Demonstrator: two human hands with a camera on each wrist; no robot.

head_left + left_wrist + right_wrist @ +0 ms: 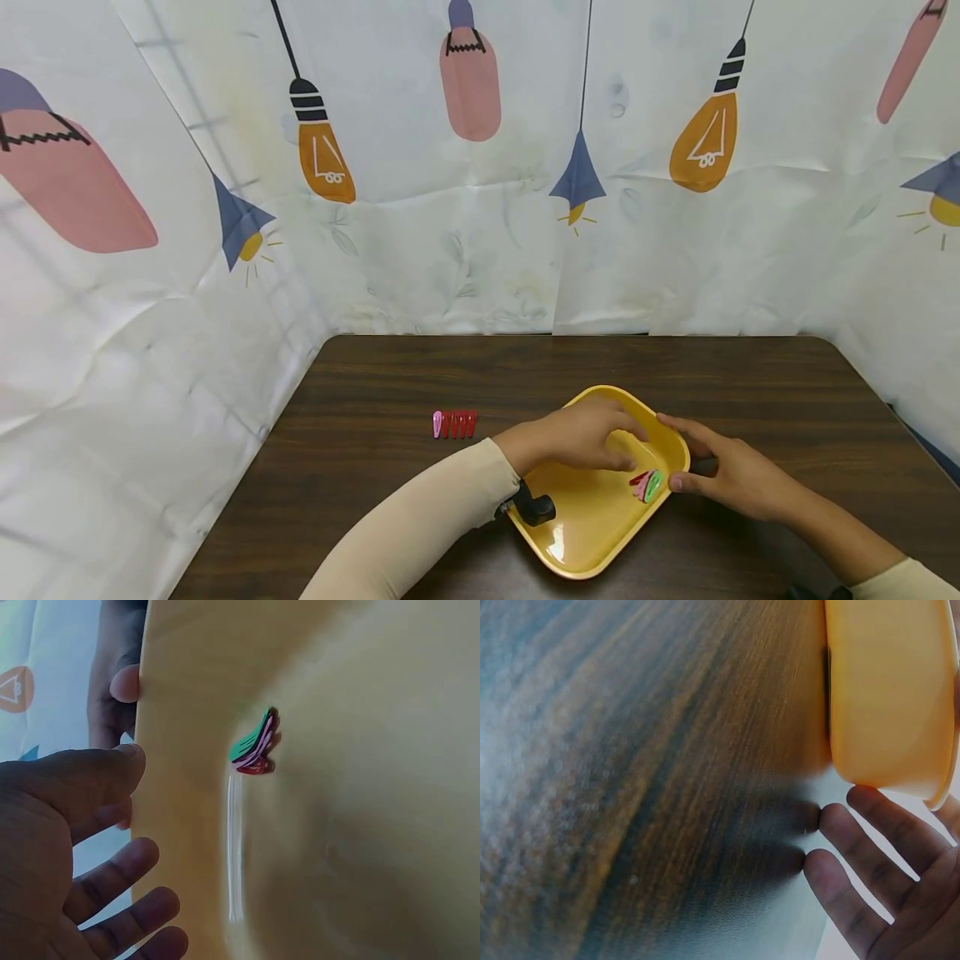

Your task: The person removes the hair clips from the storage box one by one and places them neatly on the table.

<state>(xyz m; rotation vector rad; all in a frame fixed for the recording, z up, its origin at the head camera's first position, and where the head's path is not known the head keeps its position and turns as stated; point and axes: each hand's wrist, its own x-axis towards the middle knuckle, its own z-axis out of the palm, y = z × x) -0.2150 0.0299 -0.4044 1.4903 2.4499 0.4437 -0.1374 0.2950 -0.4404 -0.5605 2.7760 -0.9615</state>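
Note:
A yellow tray [577, 533] lies at a slant on the table. Inside it, by the right-hand wall, is a small heap of snap hair clips [648, 485] in red, pink and green; the left wrist view shows the same clips [255, 746] close up. My left hand [588, 433] hovers over the tray, fingers spread and slightly bent, holding nothing and apart from the clips. At the tray's right corner is my right hand [731, 471], thumb and fingers spread about the rim. In the right wrist view its extended fingers [889, 817] are at the tray's outer wall.
Left of the tray, a neat row of hair clips [454, 424], one pink and several red, lies on the dark wooden table [360, 500]. A patterned white cloth [465, 250] hangs behind and at the sides. A black strap mount [534, 507] sits on the left wrist.

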